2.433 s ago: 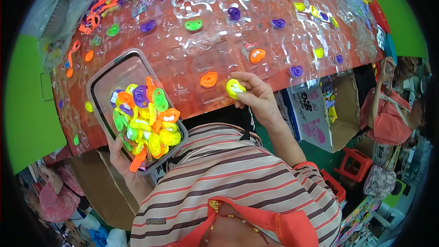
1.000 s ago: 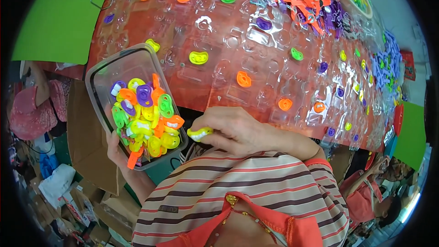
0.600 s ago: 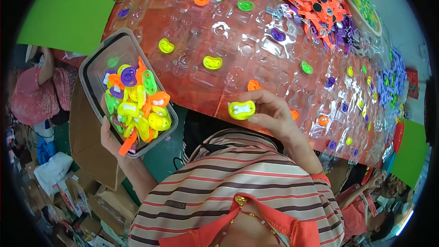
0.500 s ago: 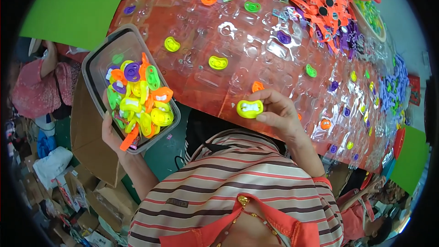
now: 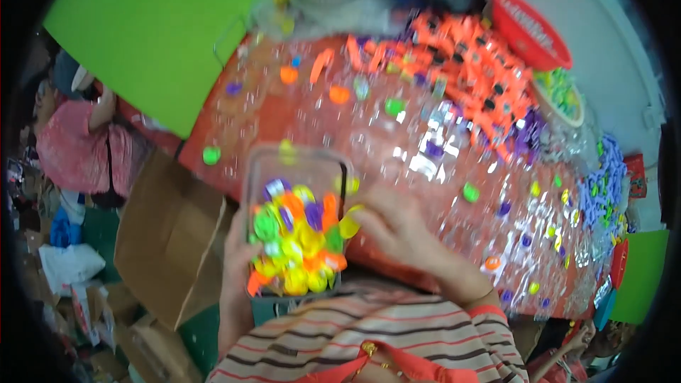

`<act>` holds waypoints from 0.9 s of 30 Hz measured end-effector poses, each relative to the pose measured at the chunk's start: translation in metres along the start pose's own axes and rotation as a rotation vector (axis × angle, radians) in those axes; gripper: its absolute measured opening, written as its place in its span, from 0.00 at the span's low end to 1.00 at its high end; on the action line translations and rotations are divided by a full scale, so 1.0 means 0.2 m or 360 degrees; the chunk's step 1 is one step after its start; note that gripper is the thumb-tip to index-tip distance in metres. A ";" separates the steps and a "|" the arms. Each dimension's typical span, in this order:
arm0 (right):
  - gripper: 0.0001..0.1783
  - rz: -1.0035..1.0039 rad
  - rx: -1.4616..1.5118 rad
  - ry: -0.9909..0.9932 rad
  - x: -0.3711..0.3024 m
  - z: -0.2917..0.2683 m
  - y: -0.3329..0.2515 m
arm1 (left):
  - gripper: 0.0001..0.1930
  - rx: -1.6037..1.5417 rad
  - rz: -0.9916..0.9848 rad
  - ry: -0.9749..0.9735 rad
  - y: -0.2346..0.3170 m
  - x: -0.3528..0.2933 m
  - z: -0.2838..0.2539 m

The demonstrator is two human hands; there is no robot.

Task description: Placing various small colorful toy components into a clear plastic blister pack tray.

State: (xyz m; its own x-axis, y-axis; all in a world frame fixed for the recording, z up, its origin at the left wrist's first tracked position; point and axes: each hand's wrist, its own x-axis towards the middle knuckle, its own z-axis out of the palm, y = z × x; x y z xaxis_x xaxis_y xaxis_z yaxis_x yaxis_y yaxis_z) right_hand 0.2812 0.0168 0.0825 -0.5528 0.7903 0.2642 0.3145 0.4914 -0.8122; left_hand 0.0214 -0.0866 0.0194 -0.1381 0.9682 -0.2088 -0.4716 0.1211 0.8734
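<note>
My left hand (image 5: pixel 237 262) is closed on the left side of a clear plastic tub (image 5: pixel 294 151) with a dark rim. Toy pacifiers (image 5: pixel 301 245) in yellow, orange, green and purple are heaped inside it. Just at the tub's right rim, my right hand (image 5: pixel 397 227) pinches a yellow toy pacifier (image 5: pixel 350 222), tilted and blurred by motion. Under and beyond my hands, clear blister trays (image 5: pixel 383 145) cover the red table, with single coloured pacifiers lying in some of them, such as a green one (image 5: pixel 395 107).
Orange straps (image 5: pixel 468 64) with black discs are piled at the far right, beside a red basket (image 5: pixel 530 28) and a bowl (image 5: pixel 560 96) of green-yellow pieces. An open cardboard box (image 5: pixel 170 237) stands left of the table. Another person (image 5: pixel 89 145) sits at far left.
The tub now appears farther right, in front of me and over the table edge. My right hand has brought the yellow toy pacifier left to the tub's rim. The view has shifted.
</note>
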 end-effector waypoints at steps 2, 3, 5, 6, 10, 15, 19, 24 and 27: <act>0.13 -0.0239 -0.0598 -0.0096 0.06 0.00 0.01 | 0.41 0.0047 -0.0096 -0.0071 -0.03 0.02 0.04; 0.15 -0.0294 -0.0718 0.0000 0.09 -0.01 0.01 | 0.40 -0.0035 -0.0115 -0.0125 -0.04 0.05 0.07; 0.18 -0.0397 -0.0835 0.0135 0.11 -0.04 0.01 | 0.39 -0.0094 -0.0180 -0.0182 -0.02 0.09 0.16; 0.17 -0.0339 -0.0809 0.0155 0.10 -0.08 0.01 | 0.39 -0.0102 -0.0211 -0.0229 -0.02 0.13 0.19; 0.12 -0.0262 -0.0463 0.0259 0.04 -0.32 0.01 | 0.38 -0.0154 -0.0274 -0.0408 0.01 0.30 0.30; 0.12 -0.0474 0.0097 0.0500 -0.09 -0.71 -0.27 | 0.34 -0.0239 -0.0244 -0.0587 0.13 0.66 0.59; 0.17 -0.1118 0.0700 0.0297 -0.18 -0.88 -0.30 | 0.31 -0.0196 -0.0113 -0.0591 0.29 0.93 0.84; 0.20 -0.1172 0.0320 0.0322 -0.24 -1.04 -0.41 | 0.21 -0.0281 -0.0090 -0.0596 0.32 1.53 1.13; 0.20 -0.1112 0.0303 0.0383 -0.24 -1.02 -0.41 | 0.18 -0.0345 -0.0045 -0.0571 0.37 1.81 1.29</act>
State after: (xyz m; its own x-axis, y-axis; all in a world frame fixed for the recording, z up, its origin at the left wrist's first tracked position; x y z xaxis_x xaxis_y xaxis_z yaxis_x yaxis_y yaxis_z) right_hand 0.4393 0.0133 0.2438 -0.3844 0.3874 0.8379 -0.1971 0.8523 -0.4845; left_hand 0.1601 0.3301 0.1222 0.1716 0.9847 -0.0315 -0.6485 0.1370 0.7487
